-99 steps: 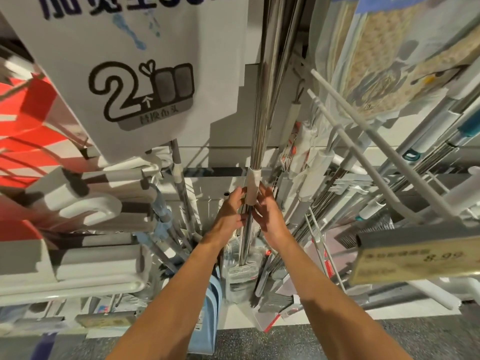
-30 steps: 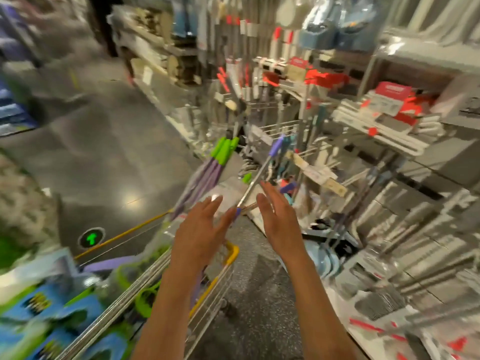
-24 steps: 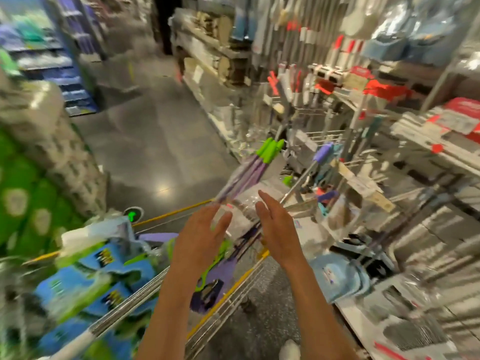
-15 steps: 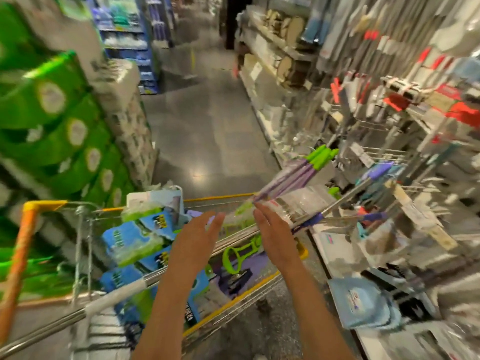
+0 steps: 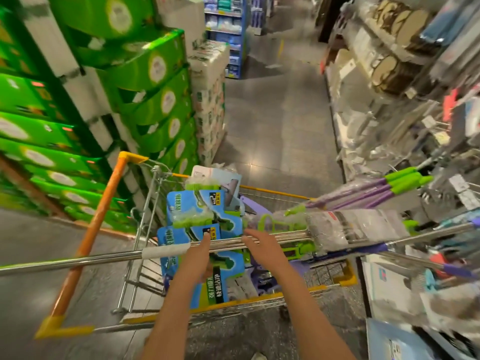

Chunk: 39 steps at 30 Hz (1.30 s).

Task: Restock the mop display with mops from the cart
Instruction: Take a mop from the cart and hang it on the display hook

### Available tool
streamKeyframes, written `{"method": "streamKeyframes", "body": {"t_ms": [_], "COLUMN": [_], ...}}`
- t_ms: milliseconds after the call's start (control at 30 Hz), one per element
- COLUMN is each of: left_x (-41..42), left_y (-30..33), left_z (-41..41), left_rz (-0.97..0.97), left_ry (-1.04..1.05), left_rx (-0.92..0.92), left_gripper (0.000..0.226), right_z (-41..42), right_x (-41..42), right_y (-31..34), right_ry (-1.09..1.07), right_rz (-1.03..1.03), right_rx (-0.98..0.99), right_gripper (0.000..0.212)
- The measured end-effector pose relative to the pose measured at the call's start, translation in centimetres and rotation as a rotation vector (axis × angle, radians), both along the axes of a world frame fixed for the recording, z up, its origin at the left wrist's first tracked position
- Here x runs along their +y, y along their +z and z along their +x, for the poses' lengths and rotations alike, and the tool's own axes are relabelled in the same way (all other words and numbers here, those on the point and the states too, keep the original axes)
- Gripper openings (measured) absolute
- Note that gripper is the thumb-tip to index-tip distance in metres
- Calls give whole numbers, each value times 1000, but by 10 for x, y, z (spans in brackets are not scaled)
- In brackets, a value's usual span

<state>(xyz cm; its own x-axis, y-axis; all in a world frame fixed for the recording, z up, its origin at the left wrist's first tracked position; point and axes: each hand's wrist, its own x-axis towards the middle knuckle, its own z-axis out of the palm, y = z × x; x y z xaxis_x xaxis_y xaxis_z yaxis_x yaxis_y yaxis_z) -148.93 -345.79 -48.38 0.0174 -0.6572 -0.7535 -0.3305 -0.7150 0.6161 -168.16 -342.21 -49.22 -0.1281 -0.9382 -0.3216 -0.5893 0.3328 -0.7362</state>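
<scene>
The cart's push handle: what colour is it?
Orange push handle with yellow corners, head view.

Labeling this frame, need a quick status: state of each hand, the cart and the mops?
left hand: open, reaching over the steel pole, not gripping
right hand: open, fingers on the pole, not closed
steel pole: lying across the cart
cart: loaded
purple mops: sticking out over the cart's side

Both arms are bare all the way up, no sleeves showing anywhere. The left hand (image 5: 198, 253) and right hand (image 5: 265, 249) have no gloves, rings or watch. There's a light shoe toe (image 5: 257, 356) peeking in at the bottom edge.
</scene>
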Motion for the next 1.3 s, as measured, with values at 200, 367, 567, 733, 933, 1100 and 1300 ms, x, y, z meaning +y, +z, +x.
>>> {"method": "streamKeyframes", "body": {"t_ms": [200,367,567,733,933,1100,1300], "left_x": [19,21,14,14,1,-11,-19], "left_y": [-22,-32,-42,-41,-21,4,24], "left_z": [0,-12,-17,-24,-21,-18,-12], "left_rz": [17,-106,-83,-97,-195,-263,-337], "left_ry": [287,623,790,885,949,926,910], "left_rx": [271,597,694,669,709,735,761], "left_gripper": [61,42,48,49,40,43,37], "right_z": [4,4,-9,-18,-9,-6,-2], "right_x": [-26,-42,-53,-50,-52,-60,-68], "right_y": [-24,-37,-47,-42,-18,4,29], "right_ry": [141,289,437,443,374,322,337], "right_rz": [91,61,83,50,-103,-193,-239], "right_rx": [19,225,387,270,239,228,259], "right_gripper": [47,34,36,33,32,32,32]}}
